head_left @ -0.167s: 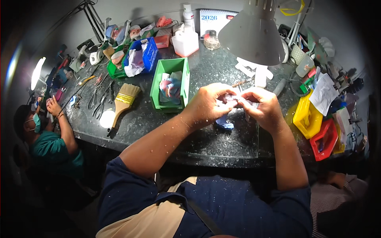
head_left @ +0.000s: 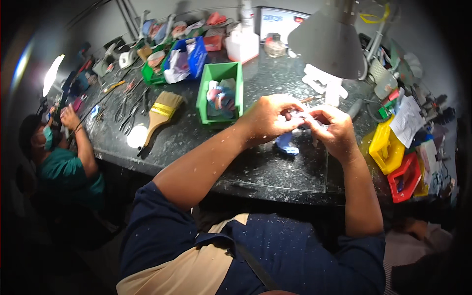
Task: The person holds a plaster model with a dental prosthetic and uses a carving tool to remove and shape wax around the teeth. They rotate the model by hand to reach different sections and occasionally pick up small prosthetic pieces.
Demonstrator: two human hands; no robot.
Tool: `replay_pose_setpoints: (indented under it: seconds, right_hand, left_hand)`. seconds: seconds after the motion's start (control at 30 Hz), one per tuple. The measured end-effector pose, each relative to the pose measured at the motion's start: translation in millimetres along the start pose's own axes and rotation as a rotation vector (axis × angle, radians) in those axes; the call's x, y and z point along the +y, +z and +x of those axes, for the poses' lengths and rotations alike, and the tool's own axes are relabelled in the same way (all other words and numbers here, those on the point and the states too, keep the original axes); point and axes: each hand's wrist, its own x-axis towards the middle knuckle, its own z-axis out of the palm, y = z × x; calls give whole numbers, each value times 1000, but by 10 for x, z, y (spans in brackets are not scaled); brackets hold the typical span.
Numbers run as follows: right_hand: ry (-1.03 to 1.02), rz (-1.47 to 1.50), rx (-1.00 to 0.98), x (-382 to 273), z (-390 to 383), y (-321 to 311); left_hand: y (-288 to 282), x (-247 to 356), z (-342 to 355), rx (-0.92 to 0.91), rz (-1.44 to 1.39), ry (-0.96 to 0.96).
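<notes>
Both hands meet over the dark speckled desk (head_left: 275,172), and the left hand (head_left: 268,118) is curled tight, fingers pinching a small pale piece (head_left: 299,117) from its side, while the right hand (head_left: 332,129) closes on the same piece from the other side, fingertips touching it. What exactly the piece is, too small to tell. Just below the two hands a blue lump (head_left: 286,143) lies on the desk, partly hidden by the left hand. To the left of the left hand, close by, stands a green bin (head_left: 202,101), open-topped and rectangular, with a crumpled blue and pink bundle (head_left: 221,98) inside. Further left of it, a wide paintbrush (head_left: 160,115) with a yellow band lies flat, bristles away from the person, and a set of pliers (head_left: 129,110) sits beyond that. Up past the green bin, a blue bin (head_left: 197,53) holds white wrappings. Above the hands hangs a grey lamp shade (head_left: 329,44), and behind it a white rectangular card with a blue header (head_left: 275,19) stands against the wall, next to a white bottle (head_left: 242,42). To the right of the right hand sit a yellow bin (head_left: 386,145) and a red bin (head_left: 405,178), with a white sheet of paper (head_left: 407,120) above them. Far left, another person in a green top (head_left: 64,172) works at the desk's edge.
</notes>
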Motion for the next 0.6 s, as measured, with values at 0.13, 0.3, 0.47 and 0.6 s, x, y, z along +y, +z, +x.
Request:
replay_pose_setpoints:
  seconds: [0.13, 0.3, 0.47, 0.6]
  right_hand:
    - [75, 15, 17, -35, -23, 17]
    - [92, 69, 11, -134, -5, 5]
    - [-14, 120, 24, -78, 39, 4]
    - [30, 193, -37, -57, 20, -67]
  left_hand:
    - [0, -81, 2, 9, -45, 42]
    - [-4, -17, -34, 18, 13, 44]
    - [38, 11, -22, 66, -48, 7]
    - [74, -44, -21, 72, -112, -52]
